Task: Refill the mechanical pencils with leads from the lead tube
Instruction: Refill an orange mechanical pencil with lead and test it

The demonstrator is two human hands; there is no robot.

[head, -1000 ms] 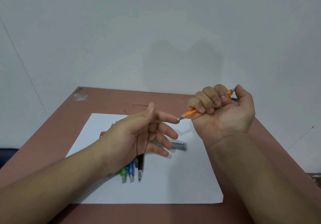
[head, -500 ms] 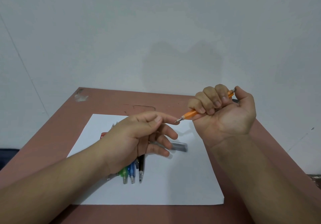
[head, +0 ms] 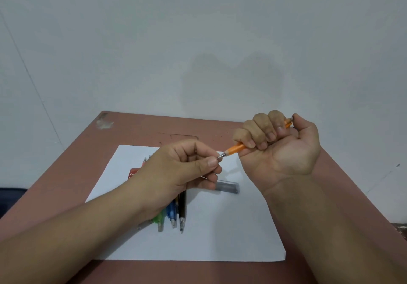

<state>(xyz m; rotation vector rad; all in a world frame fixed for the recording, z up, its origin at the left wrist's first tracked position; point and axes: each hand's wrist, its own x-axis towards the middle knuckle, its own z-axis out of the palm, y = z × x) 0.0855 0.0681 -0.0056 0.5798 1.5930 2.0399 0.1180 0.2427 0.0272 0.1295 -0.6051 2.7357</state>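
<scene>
My right hand (head: 279,147) is fisted around an orange mechanical pencil (head: 235,149), thumb on its rear end, tip pointing left and down. My left hand (head: 176,171) pinches the metal tip of that pencil between thumb and forefinger; any lead there is too thin to see. A grey lead tube (head: 228,186) lies on the white paper (head: 220,235) below the hands. Green (head: 159,221), blue (head: 171,215) and black (head: 182,213) pencils lie side by side under my left wrist, partly hidden.
A red packet (head: 134,173) lies on the paper behind my left hand. The paper rests on a brown table (head: 136,129) against a white wall. A dark object (head: 11,197) sits off the table's left edge.
My left hand turned over and closed its thumb and forefinger onto the orange pencil's tip. My right hand has stayed in place with the pencil.
</scene>
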